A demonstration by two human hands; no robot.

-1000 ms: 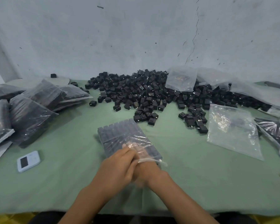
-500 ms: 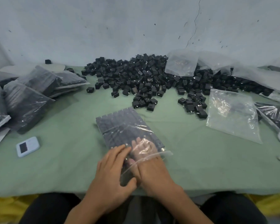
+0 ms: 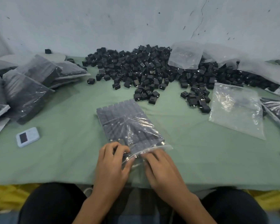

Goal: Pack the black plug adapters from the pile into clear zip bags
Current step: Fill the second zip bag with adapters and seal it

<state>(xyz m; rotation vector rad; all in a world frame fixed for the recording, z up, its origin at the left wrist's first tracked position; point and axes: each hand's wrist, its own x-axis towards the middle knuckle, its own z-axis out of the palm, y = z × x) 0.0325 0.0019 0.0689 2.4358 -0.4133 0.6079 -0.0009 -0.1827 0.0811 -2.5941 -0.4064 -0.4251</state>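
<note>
Progress maybe halfway, pinching one full bag [image 3: 128,125] at its mouth with left hand [image 3: 111,165] and right hand [image 3: 162,168], packed bags [image 3: 31,88] stacked aside, big pile [image 3: 144,68] to go.

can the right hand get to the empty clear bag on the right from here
Probably yes: only bare green cloth lies between the right hand and the empty bag, but it must first let go of the filled bag.

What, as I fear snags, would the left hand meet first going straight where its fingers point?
The filled zip bag: the left hand grips its near edge, so it would probably push into the packed adapters.
</note>
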